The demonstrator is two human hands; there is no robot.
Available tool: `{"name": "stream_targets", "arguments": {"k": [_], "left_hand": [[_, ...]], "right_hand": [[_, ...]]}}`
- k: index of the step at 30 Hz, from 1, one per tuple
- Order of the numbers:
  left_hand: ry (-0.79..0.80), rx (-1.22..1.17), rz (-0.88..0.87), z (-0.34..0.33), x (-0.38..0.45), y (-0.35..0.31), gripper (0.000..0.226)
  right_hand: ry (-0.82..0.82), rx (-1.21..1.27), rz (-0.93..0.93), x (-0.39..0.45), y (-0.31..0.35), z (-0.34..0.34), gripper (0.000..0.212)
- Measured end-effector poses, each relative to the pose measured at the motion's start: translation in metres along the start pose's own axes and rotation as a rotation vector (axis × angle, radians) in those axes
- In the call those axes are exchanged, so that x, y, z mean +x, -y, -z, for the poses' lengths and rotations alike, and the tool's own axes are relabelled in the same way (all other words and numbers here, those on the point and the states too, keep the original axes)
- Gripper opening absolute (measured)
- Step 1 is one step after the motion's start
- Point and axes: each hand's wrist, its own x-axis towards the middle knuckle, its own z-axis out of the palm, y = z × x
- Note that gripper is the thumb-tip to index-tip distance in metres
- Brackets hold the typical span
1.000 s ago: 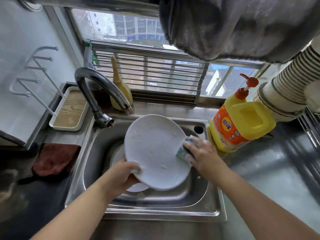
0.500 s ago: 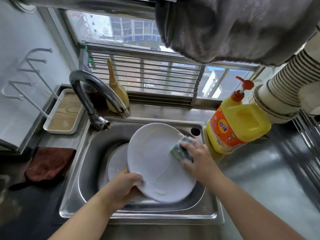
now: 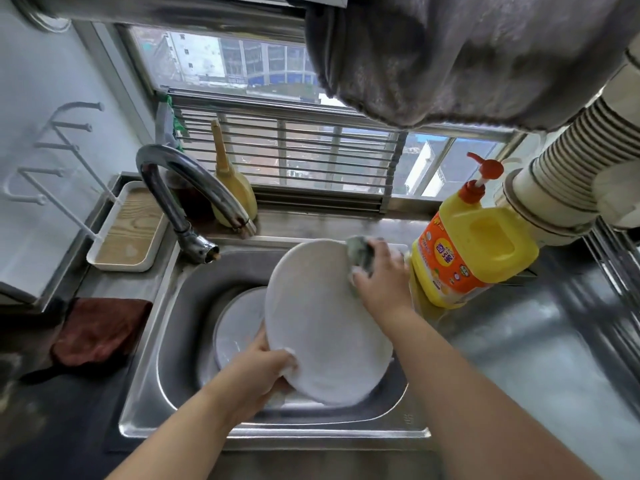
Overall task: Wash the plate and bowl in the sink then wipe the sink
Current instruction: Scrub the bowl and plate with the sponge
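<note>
Stainless steel forms both the desk (image 3: 519,358) and the sink (image 3: 180,306) set into it, below a barred window (image 3: 287,157). A curved chrome faucet (image 3: 180,188) stands at the sink's rear left corner.

Plate (image 3: 325,323): white, round, coated with a thin soapy film. It is held tilted over the basin, face toward the person. The left hand (image 3: 258,372) grips its lower left rim, thumb on the face, fingers behind. The right hand (image 3: 381,275) clasps a grey-green sponge (image 3: 360,254) and presses it against the plate's upper right rim.

Bowl (image 3: 239,323): white, lying in the basin bottom, partly hidden behind the plate.

Detergent jug (image 3: 474,251): yellow, with a red pump, standing on the desk just beside the sink's right rear corner. Its orange label carries printed characters too small to read.

Other items: a yellow brush (image 3: 232,188) upright behind the faucet; a white tray (image 3: 128,230) with a wood-grain base left of the faucet; a dark red cloth (image 3: 100,330) on the desk left of the sink; a grey towel (image 3: 467,53) hanging overhead; a ribbed duct (image 3: 571,161) at right. A small mark stamped on the sink's front rim is illegible.
</note>
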Motion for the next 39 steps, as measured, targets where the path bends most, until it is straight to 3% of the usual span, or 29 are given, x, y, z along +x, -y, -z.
{"name": "stream_targets", "arguments": {"k": [3, 10, 12, 15, 19, 23, 25, 28, 32, 35, 39], "left_hand": [[-0.04, -0.085, -0.099, 0.008, 0.001, -0.004, 0.076], [-0.098, -0.104, -0.181, 0.024, 0.009, -0.009, 0.057], [-0.079, -0.069, -0.171, 0.032, 0.01, -0.008, 0.055], [-0.045, 0.204, -0.227, 0.044, 0.009, -0.011, 0.061], [0.007, 0.831, -0.41, 0.057, 0.019, -0.022, 0.072], [0.114, 1.14, -0.586, 0.065, 0.026, -0.033, 0.087], [0.117, 1.159, -0.689, 0.069, 0.029, -0.032, 0.074], [-0.074, 1.08, -0.723, 0.074, 0.034, -0.022, 0.055], [-0.346, 0.573, -0.448, 0.065, 0.037, -0.003, 0.035], [-0.358, 0.217, -0.15, 0.054, 0.04, 0.013, 0.027], [-0.254, -0.399, 0.04, 0.034, 0.043, 0.025, 0.027]], "right_hand": [[0.059, 0.075, -0.205, -0.024, -0.019, 0.003, 0.059], [0.406, 0.296, -0.276, -0.084, -0.026, -0.002, 0.049], [0.442, 0.272, -0.283, -0.077, -0.031, 0.012, 0.058], [0.412, 0.22, -0.187, -0.058, -0.03, 0.04, 0.093], [0.629, 0.11, -0.003, -0.041, -0.003, 0.064, 0.121], [0.769, 0.067, 0.059, -0.047, 0.01, 0.057, 0.117], [0.763, 0.135, 0.044, -0.056, 0.007, 0.046, 0.102], [0.684, 0.181, 0.03, -0.067, 0.005, 0.036, 0.094], [0.545, 0.109, 0.113, -0.073, 0.017, 0.038, 0.089], [0.501, -0.005, 0.206, -0.075, 0.027, 0.043, 0.088], [0.477, -0.177, 0.294, -0.076, 0.029, 0.042, 0.091]]}}
